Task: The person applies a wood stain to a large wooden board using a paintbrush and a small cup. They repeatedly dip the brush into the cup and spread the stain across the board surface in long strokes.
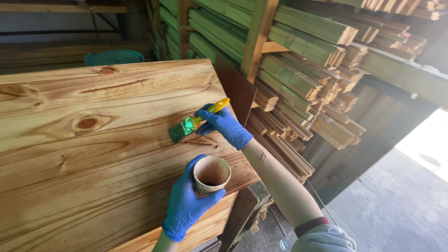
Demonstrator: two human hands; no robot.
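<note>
The right hand (223, 124), in a blue glove, grips a yellow-handled paintbrush (196, 122) whose green-stained bristles rest on the wide pine panel (93, 154). Nearer, the left hand (186, 205), also gloved in blue, is wrapped around a stained paper cup (211, 175) held just above the panel's near right part. To the right stand racks of stacked green-tinted timber (303, 70). A teal lid (115, 57) lies beyond the panel's far edge.
</note>
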